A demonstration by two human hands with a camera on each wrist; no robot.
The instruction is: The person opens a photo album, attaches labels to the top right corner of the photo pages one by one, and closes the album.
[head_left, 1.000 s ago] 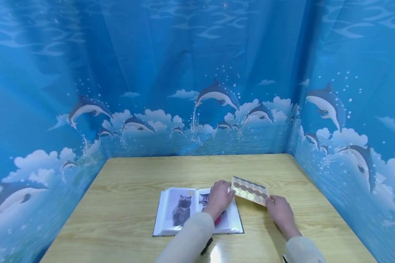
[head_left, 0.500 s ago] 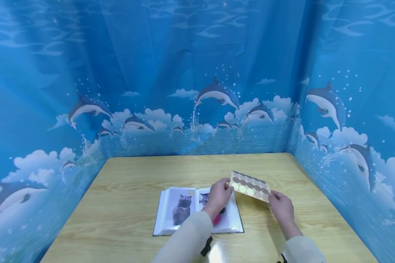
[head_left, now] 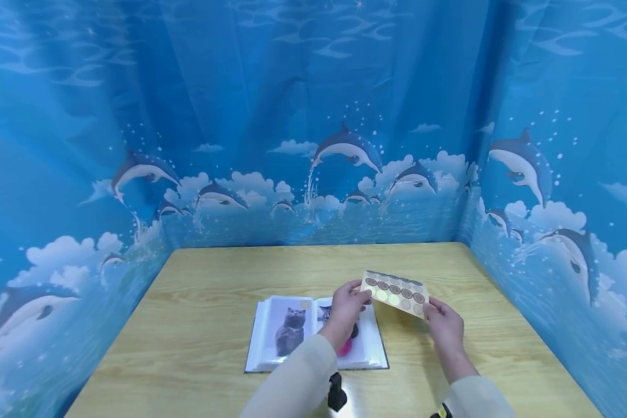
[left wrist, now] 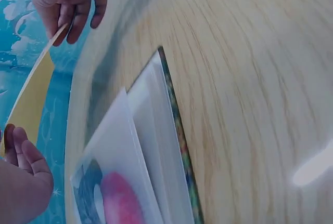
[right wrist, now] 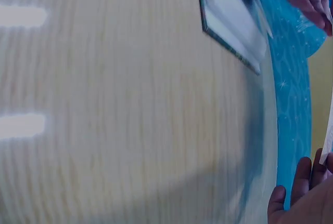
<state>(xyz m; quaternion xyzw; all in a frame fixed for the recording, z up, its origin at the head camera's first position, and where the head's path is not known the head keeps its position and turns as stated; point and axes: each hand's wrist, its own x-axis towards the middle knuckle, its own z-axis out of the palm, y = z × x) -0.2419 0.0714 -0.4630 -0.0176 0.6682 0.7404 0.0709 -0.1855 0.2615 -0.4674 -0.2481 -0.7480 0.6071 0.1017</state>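
Note:
A sheet of round stickers (head_left: 396, 294), pale gold with a row of brown discs, is held up off the table between both hands. My left hand (head_left: 345, 310) pinches its left end, above the right page of an open photo album (head_left: 263, 337). At the opposite end, my right hand (head_left: 446, 328) grips the lower right corner. In the left wrist view the sheet's plain yellowish back (left wrist: 34, 99) faces the camera. The album's left page shows a grey cat with a pale round sticker (head_left: 305, 304) near the top; my left forearm partly covers the right page's photo.
The album lies on a wood-grain table (head_left: 198, 302). Behind and beside the table hangs a blue curtain (head_left: 251, 116) printed with dolphins. A dark strap piece (head_left: 337, 392) hangs by the left sleeve (head_left: 298, 377).
Both hands have lifted the sticker sheet a little and shifted it slightly left. My right hand has risen a little with it. The album stays in place.

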